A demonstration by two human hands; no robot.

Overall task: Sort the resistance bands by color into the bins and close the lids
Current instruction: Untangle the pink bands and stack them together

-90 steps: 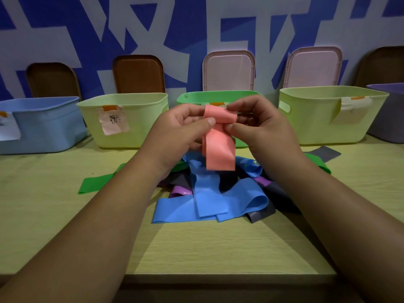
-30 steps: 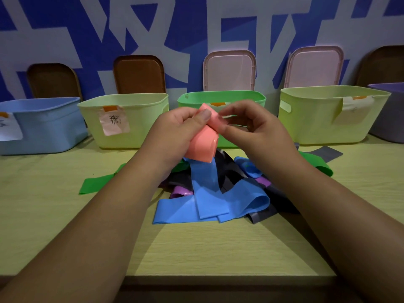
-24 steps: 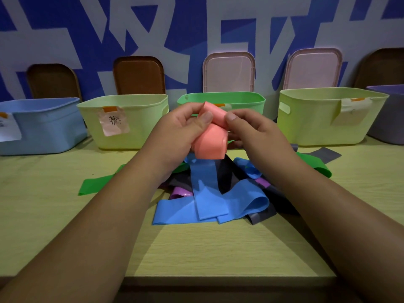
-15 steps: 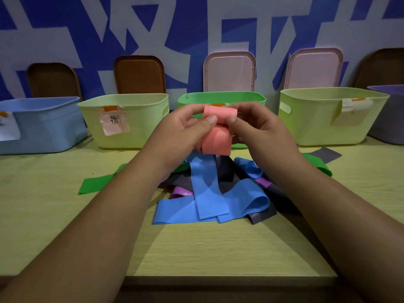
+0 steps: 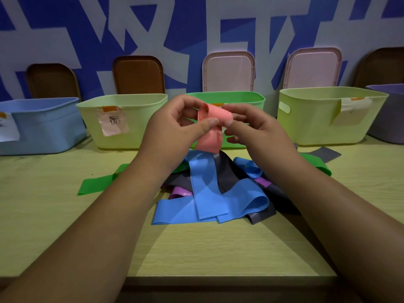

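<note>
Plenty left: left hand (image 5: 175, 130) and right hand (image 5: 258, 130) pinch one pink band (image 5: 211, 136), pile (image 5: 209, 193) at its six o'clock, lids (image 5: 228, 72) off.

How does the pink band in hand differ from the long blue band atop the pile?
The pink band is salmon; the blue band is bright blue. The pink band is held up, pinched by the left hand and right hand; the blue band lies on the pile on the table. The pink band is folded over at its top; the blue band lies stretched out. Both are wide flat strips.
</note>
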